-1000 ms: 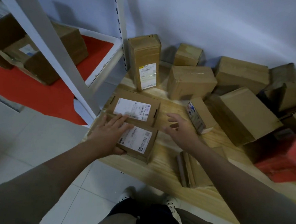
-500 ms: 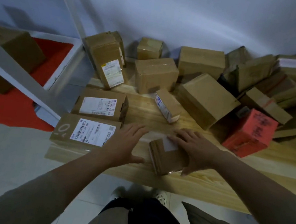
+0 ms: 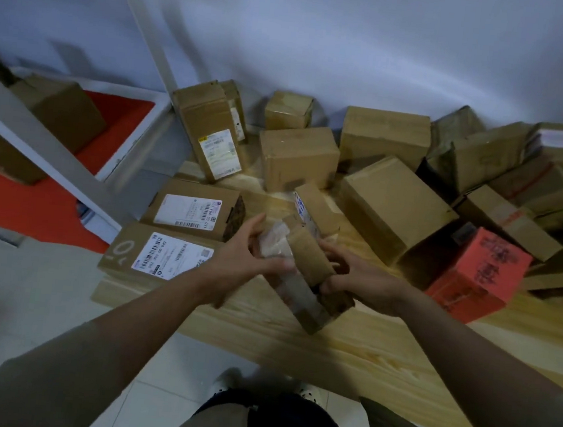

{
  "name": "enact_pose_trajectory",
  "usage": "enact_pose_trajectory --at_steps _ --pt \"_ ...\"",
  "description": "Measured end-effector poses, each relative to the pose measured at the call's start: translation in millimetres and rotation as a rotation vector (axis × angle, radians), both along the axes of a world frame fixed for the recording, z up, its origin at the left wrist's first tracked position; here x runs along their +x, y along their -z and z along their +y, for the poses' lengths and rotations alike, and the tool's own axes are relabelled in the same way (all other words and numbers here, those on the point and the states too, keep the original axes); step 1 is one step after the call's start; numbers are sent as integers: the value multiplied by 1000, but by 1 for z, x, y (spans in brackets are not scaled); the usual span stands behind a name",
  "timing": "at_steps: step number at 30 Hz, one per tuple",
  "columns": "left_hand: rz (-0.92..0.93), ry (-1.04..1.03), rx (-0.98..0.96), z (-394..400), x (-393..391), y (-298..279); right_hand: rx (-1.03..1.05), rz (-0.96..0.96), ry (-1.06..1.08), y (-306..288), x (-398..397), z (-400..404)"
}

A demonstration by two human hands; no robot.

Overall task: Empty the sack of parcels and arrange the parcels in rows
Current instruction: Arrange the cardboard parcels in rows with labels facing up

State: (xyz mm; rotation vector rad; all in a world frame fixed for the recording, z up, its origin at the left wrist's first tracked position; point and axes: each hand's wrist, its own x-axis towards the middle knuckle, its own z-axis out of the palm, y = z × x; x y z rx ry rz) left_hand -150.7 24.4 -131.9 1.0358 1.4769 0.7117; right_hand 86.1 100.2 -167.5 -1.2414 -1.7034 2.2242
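Note:
A small brown cardboard parcel point(image 3: 305, 270), taped with clear film, is tilted above the wooden platform point(image 3: 295, 345). My left hand point(image 3: 244, 261) grips its left side and my right hand point(image 3: 356, 282) holds its right side. To the left, two flat labelled parcels lie one behind the other: the near one point(image 3: 152, 256) and the far one point(image 3: 191, 209). Behind them a tall labelled parcel point(image 3: 212, 134) stands upright. Several more brown parcels are heaped along the wall, with a red parcel point(image 3: 477, 273) on the right. No sack is in view.
A white metal shelf frame point(image 3: 39, 141) with a red base point(image 3: 33, 210) holding boxes stands at the left. The grey wall point(image 3: 358, 48) closes the back. Pale floor tiles point(image 3: 42, 286) lie in front of the platform, and my shoes point(image 3: 223, 379) are at its edge.
My hands left the two flat labelled parcels and moved right. The small brown parcel that lay on the platform is now lifted and tilted between both hands. The view shifted right.

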Motion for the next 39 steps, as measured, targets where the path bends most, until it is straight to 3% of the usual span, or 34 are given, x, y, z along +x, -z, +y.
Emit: enact_pose_trajectory --at_steps 5,8,11,13,17,18,20,24,28,31,34,37,39 --pt "-112 -167 -171 8 -13 -2 -169 138 160 -6 11 4" --pt "-217 -325 -172 8 -9 -7 -254 95 288 -3 12 12" --pt "-241 -252 -100 7 -10 -6 -411 55 279 1 16 18" --pt "-29 -30 -20 8 -12 -5 -465 93 268 0 18 18" --pt "678 422 252 6 -10 -7 -420 123 345 6 15 21" --pt "807 462 327 5 -11 -5 -379 114 353 10 15 23" --pt "896 453 400 3 -16 1 -285 119 338 10 14 21" --pt "601 354 109 0 -19 -1 23 47 347 8 7 15" --pt "498 120 126 1 -20 -5 838 -156 236 12 -5 -4" --pt "634 -29 225 0 -22 -3 1324 -168 -148 24 -4 -18" --pt "850 96 244 -10 -29 11 1416 -215 -484 43 14 -30" --pt "962 157 278 -20 -34 27 1361 -272 -523 49 25 -38" --pt "1008 150 236 -23 -35 34 1270 -427 -440 52 22 -42"
